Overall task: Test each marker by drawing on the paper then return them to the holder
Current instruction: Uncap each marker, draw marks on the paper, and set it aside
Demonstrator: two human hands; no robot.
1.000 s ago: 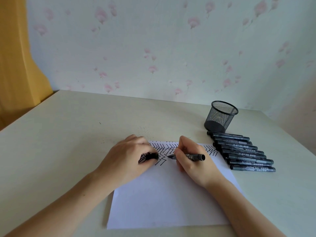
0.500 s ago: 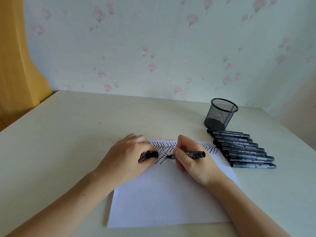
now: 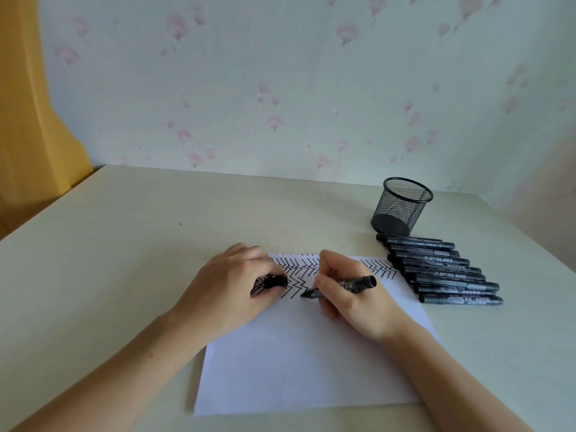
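A white sheet of paper (image 3: 299, 363) lies on the table, its far part covered with black zigzag lines. My right hand (image 3: 349, 294) grips an uncapped black marker (image 3: 358, 282) with the tip on the paper near the zigzags. My left hand (image 3: 227, 288) rests on the sheet's left part and pinches the black cap (image 3: 276, 281). Several capped black markers (image 3: 442, 269) lie side by side on the table right of the paper. Behind them stands a black mesh holder (image 3: 402, 207), with nothing visible inside.
The pale table (image 3: 124, 251) stretches to the left and front of the paper. A flowered wall (image 3: 280, 88) closes off the far edge, and a yellow curtain (image 3: 28, 120) hangs at the left.
The marker tip in my right hand has shifted slightly down along the zigzag. My left hand and the cap stay where they were.
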